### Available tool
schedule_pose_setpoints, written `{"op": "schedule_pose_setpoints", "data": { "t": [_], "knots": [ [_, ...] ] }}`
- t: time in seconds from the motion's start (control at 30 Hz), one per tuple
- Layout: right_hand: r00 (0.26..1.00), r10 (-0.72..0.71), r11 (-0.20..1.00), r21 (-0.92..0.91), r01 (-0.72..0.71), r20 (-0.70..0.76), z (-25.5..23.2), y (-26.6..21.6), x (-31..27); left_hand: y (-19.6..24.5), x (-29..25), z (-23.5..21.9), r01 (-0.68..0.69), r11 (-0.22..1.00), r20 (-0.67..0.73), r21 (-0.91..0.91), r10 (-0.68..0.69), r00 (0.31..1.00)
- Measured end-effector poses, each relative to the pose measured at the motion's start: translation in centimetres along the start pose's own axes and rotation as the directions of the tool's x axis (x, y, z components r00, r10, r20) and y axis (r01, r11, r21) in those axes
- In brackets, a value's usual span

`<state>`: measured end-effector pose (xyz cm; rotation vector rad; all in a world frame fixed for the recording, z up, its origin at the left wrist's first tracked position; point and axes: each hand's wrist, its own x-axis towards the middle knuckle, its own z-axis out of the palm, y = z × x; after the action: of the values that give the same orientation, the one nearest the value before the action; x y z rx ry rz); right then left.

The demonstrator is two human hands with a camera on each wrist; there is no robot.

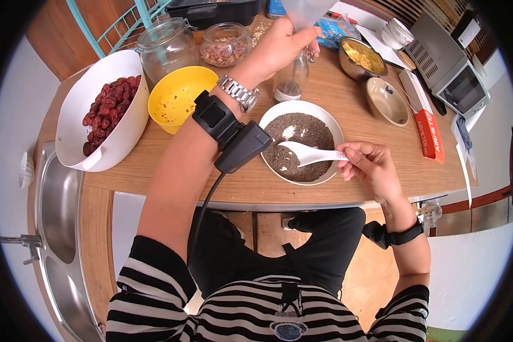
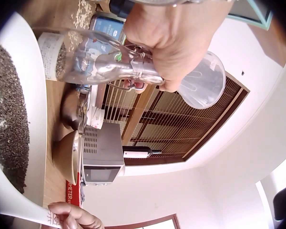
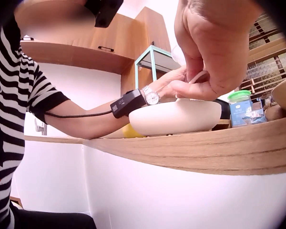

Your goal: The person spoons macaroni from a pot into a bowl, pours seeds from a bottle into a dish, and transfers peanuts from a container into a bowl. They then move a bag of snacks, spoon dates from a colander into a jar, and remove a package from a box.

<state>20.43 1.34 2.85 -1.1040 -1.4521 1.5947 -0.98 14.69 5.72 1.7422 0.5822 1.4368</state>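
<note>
My left hand (image 1: pixel 275 52) grips the top of a clear glass bottle (image 1: pixel 294 74), where a translucent funnel (image 1: pixel 306 9) sits in the neck. In the left wrist view the bottle (image 2: pixel 97 59) has a wire clasp, a white label and some dark grains at its bottom. My right hand (image 1: pixel 375 166) pinches the handle of a white spoon (image 1: pixel 312 154) between thumb and fingers. The spoon's bowl lies over small dark seeds (image 1: pixel 309 126) with white patches, inside a white bowl (image 1: pixel 340 134). In the right wrist view the right hand (image 3: pixel 214 52) hides most of the spoon.
Left of the bowl stand a yellow bowl (image 1: pixel 179 80), a white basin (image 1: pixel 68 128) of red dates, and glass jars (image 1: pixel 168 54). To the right are a metal bowl (image 1: pixel 376 64) with yellow food, a beige bowl (image 1: pixel 390 105), a red-and-white box (image 1: pixel 428 134) and a microwave (image 1: pixel 459 85).
</note>
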Motion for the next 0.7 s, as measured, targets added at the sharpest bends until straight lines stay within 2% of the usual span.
{"op": "schedule_pose_setpoints", "data": {
  "t": [0.03, 0.13, 0.3, 0.43, 0.63, 0.67, 0.7],
  "knots": [
    [0.998, 0.048, 0.996, 0.07, -0.046, -0.029, -0.1, 0.0, -0.2, 0.0, 0.0, 0.0, 0.0, 1.0, 0.001, 0.0, 0.0, 1.0],
    [0.997, 0.065, 0.988, 0.142, -0.057, -0.052, -0.9, -0.3, -0.6, 0.0, 0.0, 0.0, -0.012, 1.0, 0.005, 0.015, 0.012, 1.0],
    [0.992, -0.001, 0.994, 0.105, 0.015, -0.127, -2.0, -3.0, -1.5, -0.2, 0.0, -0.1, -0.015, 1.0, 0.014, 0.002, 0.015, 1.0],
    [0.957, -0.187, 0.978, 0.047, 0.202, -0.221, -2.7, -7.2, -1.9, 0.1, -0.1, -0.2, 0.032, 0.999, 0.047, 0.017, -0.033, 0.998],
    [0.863, -0.432, 0.874, 0.114, 0.472, -0.263, -3.5, -14.2, -0.8, 0.5, -0.3, -0.1, 0.056, 0.998, 0.051, -0.003, -0.056, 0.997],
    [0.86, -0.487, 0.85, 0.141, 0.507, -0.152, -3.6, -15.1, -0.4, 0.7, -0.4, 0.0, 0.057, 0.998, 0.044, 0.027, -0.058, 0.997],
    [0.846, -0.519, 0.829, 0.172, 0.532, -0.121, -3.5, -15.9, 0.2, 0.9, -0.4, 0.0, 0.059, 0.997, 0.039, 0.058, -0.061, 0.997]
  ]
}}
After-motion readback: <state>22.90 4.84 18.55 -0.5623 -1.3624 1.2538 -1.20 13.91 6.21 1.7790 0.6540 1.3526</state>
